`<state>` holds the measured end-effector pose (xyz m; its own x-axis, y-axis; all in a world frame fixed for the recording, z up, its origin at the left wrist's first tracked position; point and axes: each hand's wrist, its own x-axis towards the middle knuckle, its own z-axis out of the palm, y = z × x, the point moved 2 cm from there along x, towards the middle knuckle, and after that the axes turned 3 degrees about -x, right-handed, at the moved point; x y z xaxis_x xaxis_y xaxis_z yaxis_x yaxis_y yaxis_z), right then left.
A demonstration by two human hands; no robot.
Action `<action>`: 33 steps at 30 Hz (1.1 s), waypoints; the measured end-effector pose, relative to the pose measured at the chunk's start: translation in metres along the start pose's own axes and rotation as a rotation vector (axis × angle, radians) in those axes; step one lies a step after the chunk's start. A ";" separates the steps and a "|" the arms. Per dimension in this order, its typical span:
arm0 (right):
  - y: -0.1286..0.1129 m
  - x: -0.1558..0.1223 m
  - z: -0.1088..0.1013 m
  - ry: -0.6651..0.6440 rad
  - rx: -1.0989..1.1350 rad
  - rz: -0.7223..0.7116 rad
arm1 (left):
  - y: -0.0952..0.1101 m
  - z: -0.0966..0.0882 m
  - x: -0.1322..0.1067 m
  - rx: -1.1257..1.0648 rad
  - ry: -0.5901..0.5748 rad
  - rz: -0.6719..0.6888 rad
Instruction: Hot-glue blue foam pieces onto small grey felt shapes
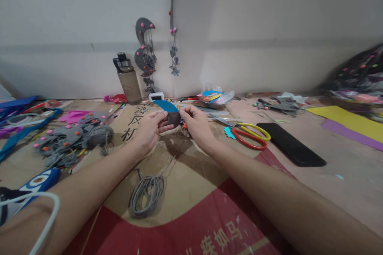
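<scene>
Both my hands meet over the cardboard sheet point(185, 175) at the middle of the view. My left hand point(149, 127) and my right hand point(196, 123) pinch a small felt piece point(170, 112) between them, blue on top and grey below. The fingers of both hands are closed on its edges. A thin grey cord runs down from the piece to a coil of grey cord point(147, 195) lying on the cardboard between my forearms.
Scissors point(248, 133) with red and yellow handles and a black phone point(290, 143) lie to the right. Grey felt ornaments with pink beads point(68, 139) are piled on the left. A water bottle point(128, 79), a bowl of scraps point(214, 99) and hanging felt mobiles point(145, 55) stand by the wall.
</scene>
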<state>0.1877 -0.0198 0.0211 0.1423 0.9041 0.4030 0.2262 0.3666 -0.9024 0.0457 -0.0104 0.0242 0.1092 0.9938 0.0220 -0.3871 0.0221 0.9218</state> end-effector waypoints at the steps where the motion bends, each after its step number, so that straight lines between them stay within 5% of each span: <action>1: 0.001 0.000 0.000 -0.008 0.009 0.004 | 0.000 0.000 0.000 0.002 0.001 -0.003; 33: 0.005 0.000 0.002 -0.064 0.002 0.005 | -0.001 -0.002 0.000 -0.008 0.003 0.014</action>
<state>0.1871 -0.0172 0.0165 0.0818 0.9181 0.3878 0.2235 0.3623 -0.9048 0.0444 -0.0099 0.0225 0.1012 0.9943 0.0341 -0.3959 0.0088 0.9182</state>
